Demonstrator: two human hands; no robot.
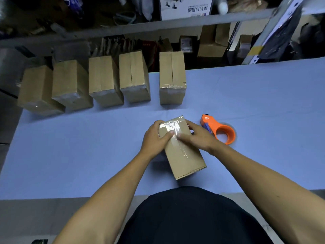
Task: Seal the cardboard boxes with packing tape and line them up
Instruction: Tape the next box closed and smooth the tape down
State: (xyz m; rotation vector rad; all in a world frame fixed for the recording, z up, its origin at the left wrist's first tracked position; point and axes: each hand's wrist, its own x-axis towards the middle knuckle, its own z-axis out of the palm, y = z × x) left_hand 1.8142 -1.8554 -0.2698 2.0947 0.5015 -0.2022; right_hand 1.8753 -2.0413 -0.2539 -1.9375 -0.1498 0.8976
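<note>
A brown cardboard box (184,155) lies in the middle of the blue table, with clear packing tape (171,128) over its top seam and far end. My left hand (155,138) grips its left side, thumb pressing on the tape. My right hand (196,137) holds its right side, fingers flat on the tape. An orange tape dispenser (220,129) rests on the table just right of my right hand. Several taped boxes (171,77) stand in a row along the table's far edge.
The blue table (79,147) stretches wide on both sides. Behind it, grey metal shelves (193,21) hold cartons, bags and a white printed box. A slanted shelf post (260,43) rises at the far right.
</note>
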